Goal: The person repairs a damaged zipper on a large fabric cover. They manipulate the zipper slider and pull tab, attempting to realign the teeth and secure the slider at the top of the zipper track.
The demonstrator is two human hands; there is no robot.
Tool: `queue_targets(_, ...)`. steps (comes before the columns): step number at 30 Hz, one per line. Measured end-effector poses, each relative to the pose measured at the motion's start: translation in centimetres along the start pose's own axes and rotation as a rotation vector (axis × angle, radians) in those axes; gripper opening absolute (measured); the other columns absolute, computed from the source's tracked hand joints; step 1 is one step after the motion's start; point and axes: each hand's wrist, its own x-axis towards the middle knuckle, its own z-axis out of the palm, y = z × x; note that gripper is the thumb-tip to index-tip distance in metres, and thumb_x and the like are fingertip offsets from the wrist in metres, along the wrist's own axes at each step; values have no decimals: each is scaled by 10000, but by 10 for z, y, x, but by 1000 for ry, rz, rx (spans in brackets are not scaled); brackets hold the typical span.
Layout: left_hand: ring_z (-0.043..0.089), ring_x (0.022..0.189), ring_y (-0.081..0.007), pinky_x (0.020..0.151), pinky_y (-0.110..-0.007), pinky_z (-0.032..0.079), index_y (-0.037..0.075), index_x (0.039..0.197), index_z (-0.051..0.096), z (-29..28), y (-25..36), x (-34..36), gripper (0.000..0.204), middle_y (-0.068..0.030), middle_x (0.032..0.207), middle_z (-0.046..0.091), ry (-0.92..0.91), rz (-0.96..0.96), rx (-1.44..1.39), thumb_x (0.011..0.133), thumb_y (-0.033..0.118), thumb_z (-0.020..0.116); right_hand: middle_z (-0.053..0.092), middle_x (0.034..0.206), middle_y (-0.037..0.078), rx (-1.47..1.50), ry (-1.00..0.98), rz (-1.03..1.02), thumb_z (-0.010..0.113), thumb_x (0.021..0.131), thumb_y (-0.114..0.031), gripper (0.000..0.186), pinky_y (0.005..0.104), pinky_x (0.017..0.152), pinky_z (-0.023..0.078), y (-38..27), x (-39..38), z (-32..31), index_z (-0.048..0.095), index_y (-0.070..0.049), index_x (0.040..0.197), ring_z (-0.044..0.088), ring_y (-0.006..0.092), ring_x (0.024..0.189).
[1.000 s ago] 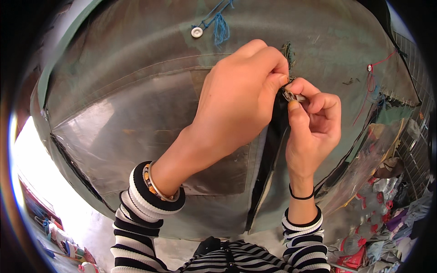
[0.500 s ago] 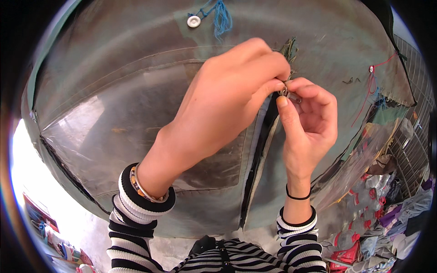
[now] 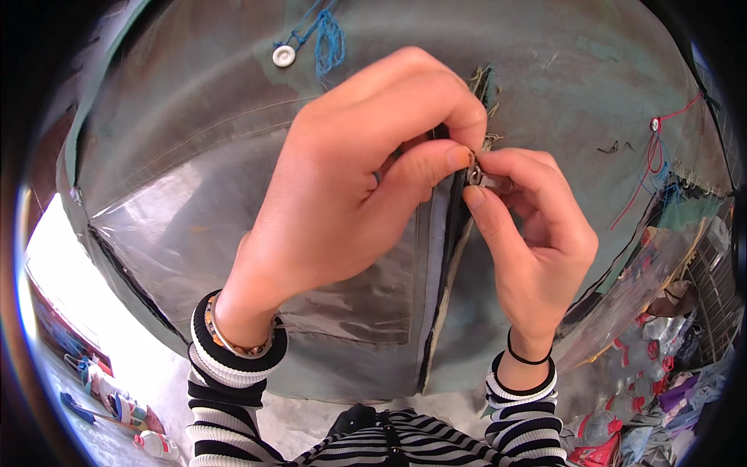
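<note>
A metal zipper slider (image 3: 475, 176) sits between my two hands, near the top of a dark zipper (image 3: 440, 311) that runs down a grey-green canvas cover (image 3: 498, 342). My left hand (image 3: 373, 167) pinches the zipper's upper end by the slider with thumb and forefinger. From the right, my right hand (image 3: 537, 226) grips the slider's pull between thumb and forefinger, its other fingers curled. Frayed threads (image 3: 484, 86) stick out of the canvas just above my fingertips. Left of the zipper is a clear plastic window (image 3: 179, 218), partly covered by my left hand and forearm.
A white button (image 3: 284, 55) with blue cord (image 3: 330, 47) hangs at the upper left. Red string (image 3: 655, 152) is tied at the right. Plastic bottles (image 3: 599, 426) and crumpled cloth (image 3: 700, 389) pile up at lower right. A white bottle (image 3: 154, 444) lies at lower left.
Both hands stay pinched at the slider. The left hand has tilted, showing more of its thumb, and the right hand has shifted slightly right and down. The view has shifted a little.
</note>
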Motion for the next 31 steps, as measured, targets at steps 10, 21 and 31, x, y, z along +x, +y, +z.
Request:
queue_targets(10,557,664,-63,542,-180,411,-30,900,619,3,16,7,29,-48,976,586,-8,-301,-152,881,-46,604,621,1041,102,300,113,108,642,853,119,228,250,791,499,0,-8,12,625,93,1079,598,131,905)
queue_targets(21,556,684,-64,560,-181,429,-21,882,642,-1,4,15,24,-38,982,583,-136,-122,-64,864,-15,627,630,1051,92,376,216,171,646,862,112,241,245,801,493,1,-9,22,631,98,1102,593,121,920)
queue_targets(31,603,747,-77,650,-200,514,-39,918,623,14,1,14,37,-47,1002,579,-71,-205,-183,918,-29,588,667,1046,98,435,244,247,648,879,86,246,240,820,508,-2,-13,19,637,90,1125,631,121,915)
